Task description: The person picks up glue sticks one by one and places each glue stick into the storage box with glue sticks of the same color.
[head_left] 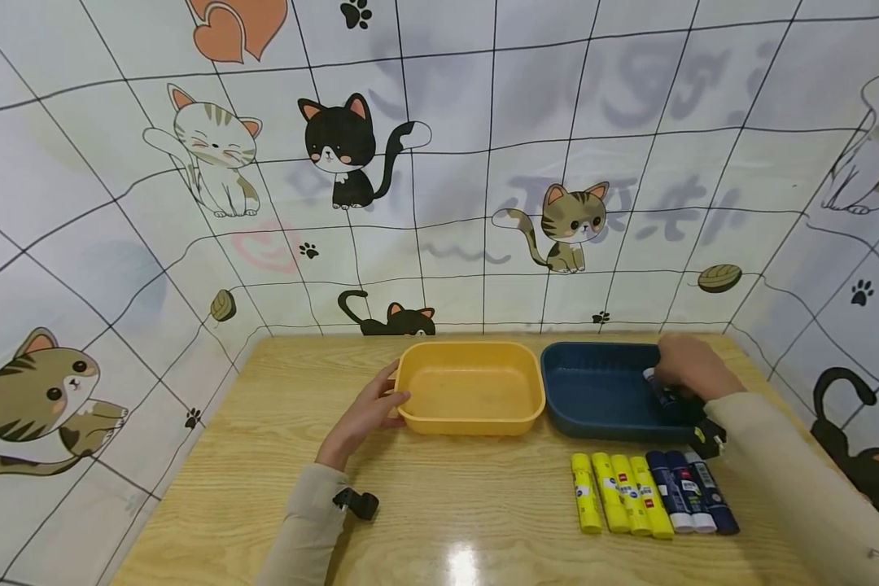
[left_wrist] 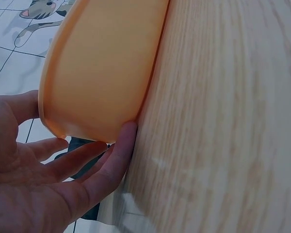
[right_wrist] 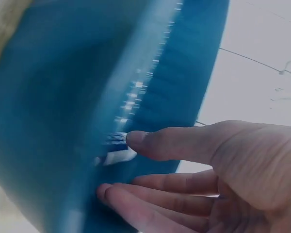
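On the left, my left hand (head_left: 369, 409) holds the end of a yellow plastic basin (head_left: 471, 427). Its thumb lies over the rim and its fingers (left_wrist: 121, 150) lie against the outer wall. My right hand (head_left: 692, 366) is down in the right end of a blue plastic basin (head_left: 593, 433). Below that hand lies a dark blue glue stick (head_left: 662, 391) with a white end. In the blurred right wrist view, the thumb tip meets the end of the glue stick (right_wrist: 119, 148), while the other fingers (right_wrist: 150, 199) stand apart from the thumb, below the stick.
In front of the blue basin, several yellow glue sticks (head_left: 621, 495) and three dark blue glue sticks (head_left: 690, 492) lie side by side on the wooden table (head_left: 425, 496). The two basins stand edge to edge. A cat-print cloth (head_left: 454, 244) hangs behind and at both sides.
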Motion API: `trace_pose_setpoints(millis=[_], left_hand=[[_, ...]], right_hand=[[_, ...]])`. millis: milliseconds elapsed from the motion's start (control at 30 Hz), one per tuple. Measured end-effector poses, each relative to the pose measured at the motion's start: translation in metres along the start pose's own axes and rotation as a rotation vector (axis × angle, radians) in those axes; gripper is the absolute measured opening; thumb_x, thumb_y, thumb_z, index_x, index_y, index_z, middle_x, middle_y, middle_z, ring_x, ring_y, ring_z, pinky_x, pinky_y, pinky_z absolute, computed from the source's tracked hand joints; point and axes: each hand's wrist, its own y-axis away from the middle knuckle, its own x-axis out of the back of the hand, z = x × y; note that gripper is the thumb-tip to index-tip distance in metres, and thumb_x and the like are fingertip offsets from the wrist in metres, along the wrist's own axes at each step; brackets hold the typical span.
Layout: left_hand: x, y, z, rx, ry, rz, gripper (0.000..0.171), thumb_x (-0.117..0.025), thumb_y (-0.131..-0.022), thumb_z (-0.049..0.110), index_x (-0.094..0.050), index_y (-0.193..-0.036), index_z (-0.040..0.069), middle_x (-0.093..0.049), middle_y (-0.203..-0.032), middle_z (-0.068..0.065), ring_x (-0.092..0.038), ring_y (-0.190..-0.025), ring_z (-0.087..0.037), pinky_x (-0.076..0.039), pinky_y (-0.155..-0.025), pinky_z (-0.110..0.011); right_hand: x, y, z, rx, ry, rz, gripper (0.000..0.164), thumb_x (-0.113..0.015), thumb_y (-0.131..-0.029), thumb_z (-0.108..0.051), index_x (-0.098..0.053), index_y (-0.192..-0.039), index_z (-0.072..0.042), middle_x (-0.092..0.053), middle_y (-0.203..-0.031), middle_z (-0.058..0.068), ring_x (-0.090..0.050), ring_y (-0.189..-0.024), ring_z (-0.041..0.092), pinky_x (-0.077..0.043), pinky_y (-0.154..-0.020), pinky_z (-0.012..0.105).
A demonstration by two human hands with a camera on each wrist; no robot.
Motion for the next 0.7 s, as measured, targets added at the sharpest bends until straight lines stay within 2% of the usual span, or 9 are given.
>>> trace_pose_setpoints(millis=[100, 167, 267, 300, 367, 400, 467, 567, 700], left_hand=[[0.0, 0.0, 0.001, 0.0, -0.002, -0.001, 0.071, -0.06, -0.105, 0.019, -0.025, -0.165, 0.027, -0.046, -0.154, -0.022, -0.063, -0.125, -0.036, -0.064, -0.088, -0.045], [0.001, 0.0, 0.002, -0.001, -0.002, 0.002, 0.071, -0.06, -0.105, 0.019, -0.025, -0.165, 0.027, -0.046, -0.154, -0.022, -0.063, -0.125, -0.036, -0.064, -0.087, -0.045], [0.001, 0.0, 0.002, -0.003, -0.001, 0.006, 0.071, -0.06, -0.105, 0.019, -0.025, -0.165, 0.028, -0.046, -0.155, -0.022, -0.063, -0.126, -0.037, -0.064, -0.087, -0.045], [0.001, 0.0, 0.002, -0.003, -0.001, 0.007, 0.071, -0.061, -0.104, 0.02, -0.025, -0.165, 0.028, -0.046, -0.155, -0.022, -0.063, -0.126, -0.036, -0.064, -0.087, -0.045], [0.002, -0.001, 0.002, -0.002, 0.0, 0.006, 0.071, -0.061, -0.104, 0.02, -0.025, -0.165, 0.028, -0.045, -0.155, -0.022, -0.063, -0.125, -0.036, -0.064, -0.087, -0.045], [0.002, -0.001, 0.002, -0.001, -0.002, 0.005, 0.071, -0.061, -0.104, 0.02, -0.025, -0.165, 0.028, -0.045, -0.155, -0.022, -0.064, -0.125, -0.036, -0.064, -0.087, -0.045], [0.001, -0.001, 0.001, 0.005, -0.004, 0.001, 0.071, -0.061, -0.104, 0.021, -0.025, -0.165, 0.029, -0.045, -0.155, -0.022, -0.064, -0.124, -0.035, -0.064, -0.087, -0.045], [0.001, 0.0, 0.0, 0.008, -0.012, 0.0, 0.071, -0.061, -0.104, 0.021, -0.025, -0.165, 0.028, -0.045, -0.155, -0.022, -0.065, -0.123, -0.034, -0.065, -0.087, -0.044], [0.0, 0.0, -0.001, 0.007, -0.011, 0.006, 0.07, -0.061, -0.105, 0.02, -0.026, -0.165, 0.027, -0.046, -0.154, -0.023, -0.065, -0.122, -0.034, -0.065, -0.086, -0.044]], right_hand=[[0.009, 0.009, 0.0, 0.018, -0.052, 0.029, 0.02, -0.072, -0.085, -0.009, -0.057, -0.076, 0.002, -0.055, -0.064, 0.008, -0.065, -0.054, 0.022, -0.057, -0.05, 0.031], [0.013, 0.016, 0.001, 0.043, -0.069, 0.044, 0.028, -0.073, -0.085, -0.011, -0.054, -0.066, -0.004, -0.051, -0.057, 0.002, -0.064, -0.052, 0.021, -0.055, -0.051, 0.031], [0.017, 0.028, 0.002, 0.079, -0.065, 0.072, 0.032, -0.074, -0.087, -0.016, -0.06, -0.062, -0.003, -0.054, -0.053, 0.0, -0.063, -0.051, 0.018, -0.054, -0.051, 0.032], [0.018, 0.032, 0.003, 0.087, -0.073, 0.08, 0.03, -0.073, -0.089, -0.017, -0.065, -0.068, 0.003, -0.058, -0.056, 0.002, -0.064, -0.052, 0.017, -0.055, -0.052, 0.033], [0.017, 0.041, 0.005, 0.099, -0.093, 0.095, 0.032, -0.073, -0.091, -0.019, -0.07, -0.089, 0.013, -0.068, -0.066, 0.009, -0.067, -0.055, 0.017, -0.058, -0.053, 0.035], [0.016, 0.046, 0.007, 0.099, -0.112, 0.1, 0.038, -0.072, -0.092, -0.02, -0.068, -0.1, 0.017, -0.071, -0.071, 0.013, -0.068, -0.057, 0.017, -0.059, -0.055, 0.036], [0.013, 0.055, 0.009, 0.097, -0.157, 0.11, 0.047, -0.071, -0.094, -0.02, -0.062, -0.114, 0.022, -0.073, -0.077, 0.017, -0.07, -0.06, 0.018, -0.061, -0.057, 0.038], [0.008, 0.068, 0.013, 0.091, -0.218, 0.128, 0.052, -0.07, -0.096, -0.022, -0.058, -0.12, 0.023, -0.073, -0.081, 0.019, -0.071, -0.062, 0.018, -0.062, -0.059, 0.039], [0.002, 0.085, 0.018, 0.078, -0.28, 0.164, 0.06, -0.07, -0.098, -0.03, -0.055, -0.125, 0.021, -0.073, -0.093, 0.029, -0.072, -0.067, 0.02, -0.063, -0.061, 0.038]])
